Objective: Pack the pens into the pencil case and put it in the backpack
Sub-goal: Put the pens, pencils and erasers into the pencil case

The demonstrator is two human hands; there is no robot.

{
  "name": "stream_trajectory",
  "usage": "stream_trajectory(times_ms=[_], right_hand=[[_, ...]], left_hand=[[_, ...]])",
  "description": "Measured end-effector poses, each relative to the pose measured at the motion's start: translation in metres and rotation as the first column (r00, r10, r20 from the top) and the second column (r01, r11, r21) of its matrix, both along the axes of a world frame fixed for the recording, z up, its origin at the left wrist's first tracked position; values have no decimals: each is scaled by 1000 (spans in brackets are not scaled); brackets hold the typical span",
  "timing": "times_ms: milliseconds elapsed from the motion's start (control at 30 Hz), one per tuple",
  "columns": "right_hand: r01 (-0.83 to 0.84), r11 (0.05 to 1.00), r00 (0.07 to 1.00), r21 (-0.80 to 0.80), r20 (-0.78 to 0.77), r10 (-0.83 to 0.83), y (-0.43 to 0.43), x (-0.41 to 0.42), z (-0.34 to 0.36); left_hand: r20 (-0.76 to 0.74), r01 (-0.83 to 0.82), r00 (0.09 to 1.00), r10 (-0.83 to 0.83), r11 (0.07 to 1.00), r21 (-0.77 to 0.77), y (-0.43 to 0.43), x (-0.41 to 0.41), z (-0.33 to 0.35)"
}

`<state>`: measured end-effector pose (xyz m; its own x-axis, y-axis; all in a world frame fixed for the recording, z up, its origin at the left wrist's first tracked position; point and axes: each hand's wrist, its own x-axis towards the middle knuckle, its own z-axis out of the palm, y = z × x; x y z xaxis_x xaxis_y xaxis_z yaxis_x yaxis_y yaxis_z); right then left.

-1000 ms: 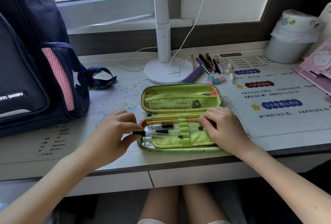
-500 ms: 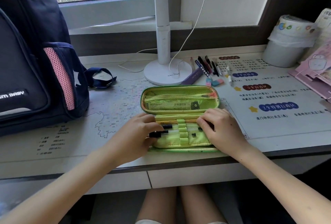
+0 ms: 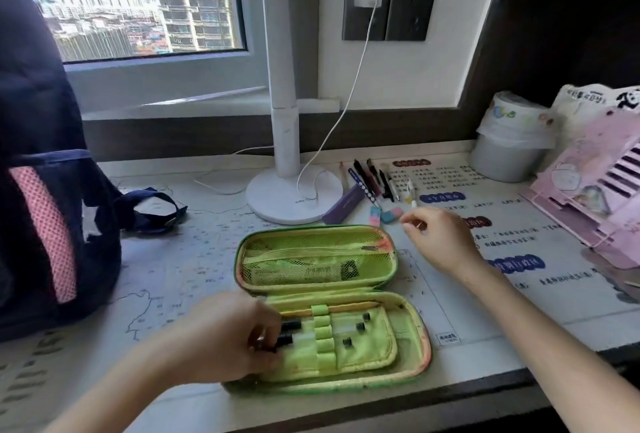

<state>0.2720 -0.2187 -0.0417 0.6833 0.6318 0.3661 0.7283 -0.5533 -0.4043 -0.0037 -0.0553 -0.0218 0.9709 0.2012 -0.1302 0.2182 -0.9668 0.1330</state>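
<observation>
Pen [image 3: 289, 339] ends under left hand [image 3: 221, 339]

We see bare desk [image 3: 194, 259] between the case [image 3: 412, 328] and the bag [image 3: 52, 190]. The lamp [image 3: 294, 197] blocks the back.

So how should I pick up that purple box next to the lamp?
Pinch the purple box across its long sides near its near end, coming from above and the right. It lies flat and slanted, and its left side sits close against the lamp base, so there's little room for fingers there.

Open green pencil case [image 3: 408, 297], loose pens [image 3: 370, 179], upright backpack [image 3: 41, 190]
</observation>
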Motion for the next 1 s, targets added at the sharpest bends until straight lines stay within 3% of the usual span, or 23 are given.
stream_trajectory(times_ms=[367,567,633,733,800,900,1000], right_hand=[[227,924,962,-308,-75,-262,90,58,-3],[300,833,926,-466,-68,-371,117,58,3],[352,830,913,-433,-38,-406,117,59,5],[442,865,891,-238,8,-453,96,46,22],[391,919,920,-44,9,-391,68,22,39],[57,993,989,105,-143,-41,16,-37,55],[-254,963,890,92,-366,270,-24,-106,56]], left_hand=[[-56,79,995,-84,992,-95,5,24,14],[176,-15,983,41,990,-144,25,33,20],[250,-35,965,78,985,-169,28,34,22],[441,-58,889,119,987,-150,29,31,23],[582,-86,799,149,987,-134,27,29,26],[715,-122,694,84,993,3,15,20,31],[668,-10,744,-21,999,42,-5,11,27]])
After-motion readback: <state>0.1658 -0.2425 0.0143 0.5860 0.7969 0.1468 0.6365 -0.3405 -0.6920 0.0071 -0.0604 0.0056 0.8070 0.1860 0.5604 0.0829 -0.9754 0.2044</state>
